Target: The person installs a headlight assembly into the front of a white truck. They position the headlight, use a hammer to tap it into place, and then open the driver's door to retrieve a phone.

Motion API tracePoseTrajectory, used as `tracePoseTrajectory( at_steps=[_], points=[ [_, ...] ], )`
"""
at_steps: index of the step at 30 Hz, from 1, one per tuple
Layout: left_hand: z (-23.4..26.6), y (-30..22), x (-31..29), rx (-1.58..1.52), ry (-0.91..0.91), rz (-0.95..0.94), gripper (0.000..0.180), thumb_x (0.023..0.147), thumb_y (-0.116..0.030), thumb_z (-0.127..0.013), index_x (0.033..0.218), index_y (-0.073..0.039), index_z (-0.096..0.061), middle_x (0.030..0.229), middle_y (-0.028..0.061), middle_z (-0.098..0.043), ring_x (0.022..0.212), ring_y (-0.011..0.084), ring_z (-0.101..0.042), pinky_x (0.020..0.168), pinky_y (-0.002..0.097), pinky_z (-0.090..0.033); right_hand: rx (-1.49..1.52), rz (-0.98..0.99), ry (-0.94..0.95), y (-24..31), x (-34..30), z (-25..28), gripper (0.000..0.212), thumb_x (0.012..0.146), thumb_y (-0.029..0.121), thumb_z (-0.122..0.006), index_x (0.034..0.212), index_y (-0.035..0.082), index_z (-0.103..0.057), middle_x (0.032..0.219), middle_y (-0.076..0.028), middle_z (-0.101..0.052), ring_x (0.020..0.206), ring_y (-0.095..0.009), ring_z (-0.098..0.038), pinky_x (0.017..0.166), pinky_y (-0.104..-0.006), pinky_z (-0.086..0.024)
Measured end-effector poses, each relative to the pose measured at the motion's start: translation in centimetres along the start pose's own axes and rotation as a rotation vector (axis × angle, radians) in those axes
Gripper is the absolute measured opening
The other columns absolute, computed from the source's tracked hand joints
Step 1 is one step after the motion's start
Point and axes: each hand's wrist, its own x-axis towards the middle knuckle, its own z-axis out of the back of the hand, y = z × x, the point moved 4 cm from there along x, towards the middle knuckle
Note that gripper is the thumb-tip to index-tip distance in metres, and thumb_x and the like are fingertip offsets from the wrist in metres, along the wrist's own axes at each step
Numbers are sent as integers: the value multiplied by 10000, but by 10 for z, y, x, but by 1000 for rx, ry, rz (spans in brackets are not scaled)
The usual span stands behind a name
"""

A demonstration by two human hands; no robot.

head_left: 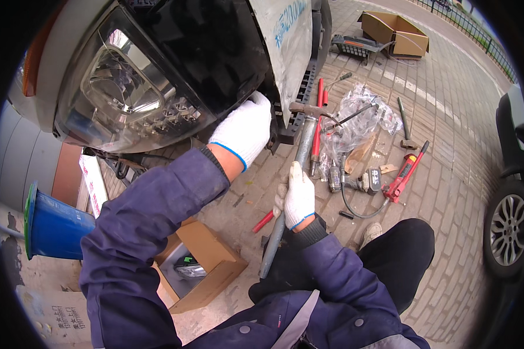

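Observation:
My left hand (243,132), in a white knit glove, presses against the lower edge of a car's front body just below the headlight (131,93), beside the black bumper bracket (300,104). My right hand (298,195), also gloved, grips a long grey metal pipe (291,186) that serves as a hammer's handle. The hammer head (310,109) rests up against the bracket. Both forearms wear dark blue sleeves.
On the brick pavement lie red-handled tools (318,122), a red hydraulic pump (406,170) with a black hose, a crumpled clear plastic bag (364,110) and a small hammer (404,125). An open cardboard box (206,262) sits near my knee, another box (396,34) far back. A blue bin (55,227) stands left, a car wheel (506,230) right.

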Motion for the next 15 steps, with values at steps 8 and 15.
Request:
tracePoseTrajectory(
  at_steps=[8,15],
  points=[
    [-7,3,-1,-187,96,143,464,1012,-135,-585,1359,169,-537,866,270,-716,801,394,-756,708,447,-616,44,-139,154,-18,-4,-5,343,1143,465,-515,996,160,-457,577,-6,-394,379,-173,-387,342,-390,-393],
    [-4,0,-2,-66,48,49,472,1016,-146,-588,1365,167,-536,869,275,-717,807,401,-755,722,456,-616,289,121,-35,-10,-4,3,389,1140,523,-484,980,169,-460,593,-11,-389,395,-179,-380,359,-397,-400]
  ],
)
